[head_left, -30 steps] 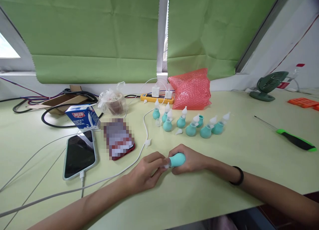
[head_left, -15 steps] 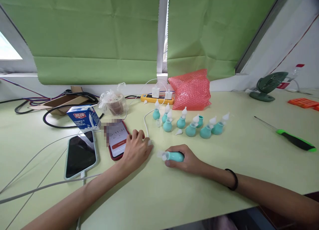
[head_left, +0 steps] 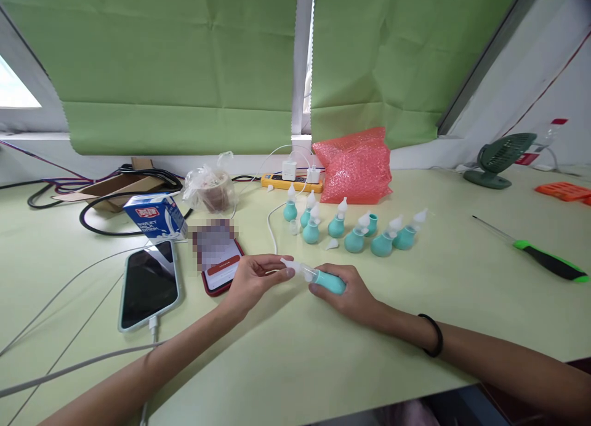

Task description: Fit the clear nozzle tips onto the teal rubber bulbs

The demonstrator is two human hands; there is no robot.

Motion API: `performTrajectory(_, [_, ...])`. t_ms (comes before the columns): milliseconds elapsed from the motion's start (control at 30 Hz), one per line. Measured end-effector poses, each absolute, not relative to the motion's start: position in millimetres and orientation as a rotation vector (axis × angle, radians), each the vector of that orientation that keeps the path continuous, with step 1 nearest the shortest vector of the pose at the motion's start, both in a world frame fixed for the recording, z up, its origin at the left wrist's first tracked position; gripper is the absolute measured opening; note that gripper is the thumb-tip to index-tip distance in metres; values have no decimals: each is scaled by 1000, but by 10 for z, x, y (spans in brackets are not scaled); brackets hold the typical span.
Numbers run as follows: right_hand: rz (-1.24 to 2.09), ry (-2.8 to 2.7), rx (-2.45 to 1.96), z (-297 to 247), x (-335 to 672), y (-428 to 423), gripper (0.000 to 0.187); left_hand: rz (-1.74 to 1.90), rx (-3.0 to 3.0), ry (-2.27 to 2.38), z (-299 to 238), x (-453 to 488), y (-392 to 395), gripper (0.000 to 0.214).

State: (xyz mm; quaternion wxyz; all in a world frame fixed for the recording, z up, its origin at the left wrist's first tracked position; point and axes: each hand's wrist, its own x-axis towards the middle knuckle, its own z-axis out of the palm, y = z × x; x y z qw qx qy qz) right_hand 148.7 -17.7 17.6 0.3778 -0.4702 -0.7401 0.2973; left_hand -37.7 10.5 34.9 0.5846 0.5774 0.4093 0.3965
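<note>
My right hand (head_left: 353, 295) is closed round a teal rubber bulb (head_left: 329, 282) lying low over the pale green table (head_left: 415, 303). A clear nozzle (head_left: 295, 267) sticks out of the bulb to the left. My left hand (head_left: 253, 279) pinches the tip of that nozzle with thumb and fingers. Behind the hands stands a row of several teal bulbs with white tips (head_left: 355, 235). A loose clear tip (head_left: 331, 244) lies among them.
A red phone (head_left: 220, 267) with a lit screen lies just left of my left hand, a second phone (head_left: 148, 283) on a white cable beside it. Milk carton (head_left: 154, 217), pink bubble-wrap bag (head_left: 353, 164), yellow power strip (head_left: 290, 181), green-handled screwdriver (head_left: 547, 261), small fan (head_left: 496, 158).
My left hand left the bulb, reached to the white cable by the red phone, then came back and now pinches the nozzle tip. The bulb shifted slightly away from me.
</note>
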Motion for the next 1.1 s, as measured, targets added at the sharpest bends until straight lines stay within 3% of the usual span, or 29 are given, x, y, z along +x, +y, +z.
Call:
performTrajectory(433, [658,-1986,-1188,155,1447,-216,18,986,901,836,303,-297,-16,11])
performTrajectory(833, [1462,-1509,-1204,198,1394,-243,35,1081,813,831,273,-218,-62,11])
performTrajectory(1100, [1635,-1411,-1158,204,1423,-243,37,1018,924,813,248,-255,-34,13])
